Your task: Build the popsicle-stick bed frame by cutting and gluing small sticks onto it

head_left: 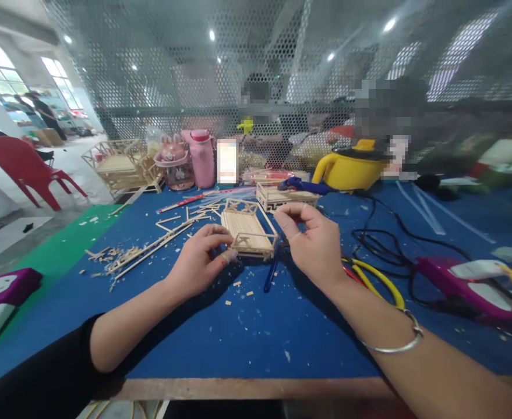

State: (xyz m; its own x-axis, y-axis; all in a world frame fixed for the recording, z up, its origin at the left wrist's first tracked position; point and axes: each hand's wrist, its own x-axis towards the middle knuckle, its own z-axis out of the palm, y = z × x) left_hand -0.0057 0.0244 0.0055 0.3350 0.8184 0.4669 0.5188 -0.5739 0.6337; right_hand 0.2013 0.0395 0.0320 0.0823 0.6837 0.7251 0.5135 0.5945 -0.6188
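A small bed-shaped model of pale wooden sticks (247, 228) lies on the blue tabletop in front of me, with railings at its near and far ends. My left hand (203, 256) grips its near left corner between thumb and fingers. Just right of the model, my right hand (310, 241) is raised with thumb and forefinger brought together close to the side rail. Whatever those fingertips may hold is too small or hidden to make out. A dark blue pen-like tool (271, 274) lies below the model. Loose sticks (155, 247) and offcuts are scattered to the left.
Behind stand another stick model (288, 198), a pink flask (202, 160), a jar (179, 169) and a yellow pot (354, 170). Yellow-handled pliers (380, 279), black cable (380, 233) and a purple device (465, 285) lie right. A perforated screen (172, 75) closes the back; people are beyond.
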